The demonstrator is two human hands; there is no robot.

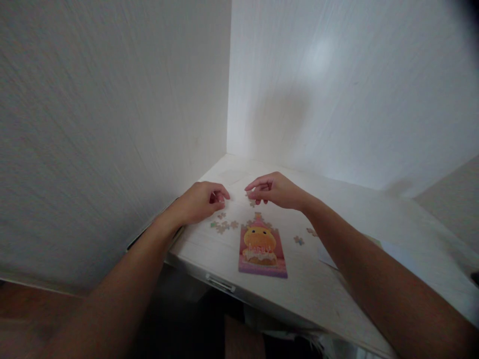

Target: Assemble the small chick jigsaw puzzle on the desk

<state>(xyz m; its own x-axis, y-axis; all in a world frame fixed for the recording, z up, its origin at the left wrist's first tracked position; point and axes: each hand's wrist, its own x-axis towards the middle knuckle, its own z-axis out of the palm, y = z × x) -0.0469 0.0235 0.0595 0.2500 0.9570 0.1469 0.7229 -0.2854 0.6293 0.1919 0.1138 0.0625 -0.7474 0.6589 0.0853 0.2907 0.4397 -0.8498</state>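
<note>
The bench (337, 279) looks like pale wood or wood-look laminate, matt, with a faint grain. The walls (93, 124) at upper left and upper right show a whitish, finely ribbed, matt surface, like textured wallpaper. The puzzle (262, 252) at lower centre looks like printed card, pink and yellow, with a slight sheen. The loose pieces (223, 226) beside it look like thin, matt card.
</note>
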